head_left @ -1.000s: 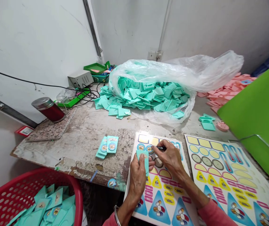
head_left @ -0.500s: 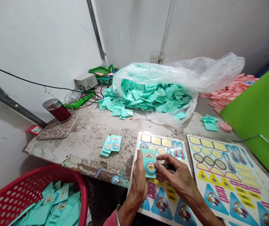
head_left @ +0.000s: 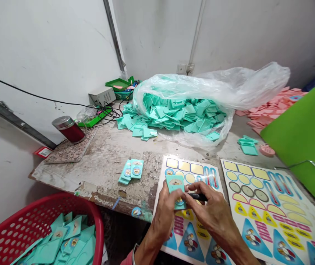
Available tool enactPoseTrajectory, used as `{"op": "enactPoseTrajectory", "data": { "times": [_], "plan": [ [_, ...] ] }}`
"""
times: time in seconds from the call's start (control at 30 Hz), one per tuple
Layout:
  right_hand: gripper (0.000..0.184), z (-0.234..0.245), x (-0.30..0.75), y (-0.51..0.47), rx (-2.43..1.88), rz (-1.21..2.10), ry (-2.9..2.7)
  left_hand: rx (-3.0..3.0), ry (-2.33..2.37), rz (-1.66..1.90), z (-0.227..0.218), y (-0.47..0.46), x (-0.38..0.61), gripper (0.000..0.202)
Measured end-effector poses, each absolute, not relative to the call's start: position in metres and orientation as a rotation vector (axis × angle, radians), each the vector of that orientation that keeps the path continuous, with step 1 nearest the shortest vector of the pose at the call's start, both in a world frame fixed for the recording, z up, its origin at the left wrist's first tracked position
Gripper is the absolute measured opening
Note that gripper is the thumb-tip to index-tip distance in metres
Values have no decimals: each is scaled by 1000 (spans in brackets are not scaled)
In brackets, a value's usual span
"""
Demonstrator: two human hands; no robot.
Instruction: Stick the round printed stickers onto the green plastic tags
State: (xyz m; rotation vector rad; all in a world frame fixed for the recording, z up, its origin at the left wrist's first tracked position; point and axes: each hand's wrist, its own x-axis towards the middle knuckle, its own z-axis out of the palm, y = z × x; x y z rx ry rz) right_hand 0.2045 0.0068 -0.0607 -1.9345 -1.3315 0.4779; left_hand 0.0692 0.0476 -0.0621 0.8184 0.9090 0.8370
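My left hand (head_left: 165, 209) grips a teal plastic piece (head_left: 175, 181) over the sticker sheet, its thumb pressed across the round sticker on the piece's lower part. A half-round sticker shows on the upper part. My right hand (head_left: 209, 206) is closed around a slim black tool (head_left: 197, 197), with its fingertips at the right edge of the piece; the tool's tip is hidden. Beneath both hands lies a printed sticker sheet (head_left: 191, 243). To the left, a few stickered teal pieces (head_left: 131, 171) lie overlapped on the worn table.
A clear plastic bag (head_left: 212, 86) spills a heap of teal pieces (head_left: 171, 114) at the back. Stickered pieces fill a red basket (head_left: 100, 224) at lower left. Another sticker sheet (head_left: 279, 206), a green panel (head_left: 303, 147) and pink pieces (head_left: 270, 106) are on the right. A red mug (head_left: 70, 130) stands left.
My left thumb has moved from the piece's left edge onto its round sticker, covering most of it. The right hand stays at the piece's edge with the black tool.
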Motion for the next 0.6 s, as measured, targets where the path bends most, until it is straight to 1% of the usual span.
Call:
{"op": "enactPoseTrajectory", "data": {
  "times": [0.07, 0.17, 0.2, 0.27, 0.33, 0.4, 0.5, 0.57, 0.6],
  "plan": [
    [30, -59, 210, 9, -2031, 545, -1344, 988, 816, 764, -56, 48, 57, 41],
    [33, -59, 223, 20, -2080, 788, -1435, 1054, 834, 628, -61, 52, 35, 46],
    [33, -58, 228, 27, -2073, 821, -1475, 1063, 921, 587, -68, 55, 27, 49],
    [35, -56, 237, 47, -2063, 776, -1525, 1198, 1228, 544, -89, 64, 11, 53],
    [38, -52, 243, 71, -2054, 710, -1577, 1486, 1548, 552, -111, 72, -3, 50],
    [36, -49, 247, 97, -2039, 685, -1663, 1699, 1711, 538, -122, 80, -15, 42],
    [29, -48, 252, 139, -1993, 602, -1784, 2018, 1754, 510, -106, 98, -31, 37],
    [26, -52, 252, 169, -1953, 525, -1839, 2122, 1694, 601, -82, 130, -39, 34],
    [25, -55, 251, 186, -1939, 490, -1869, 2081, 1737, 670, -72, 154, -43, 31]
  ]
}}
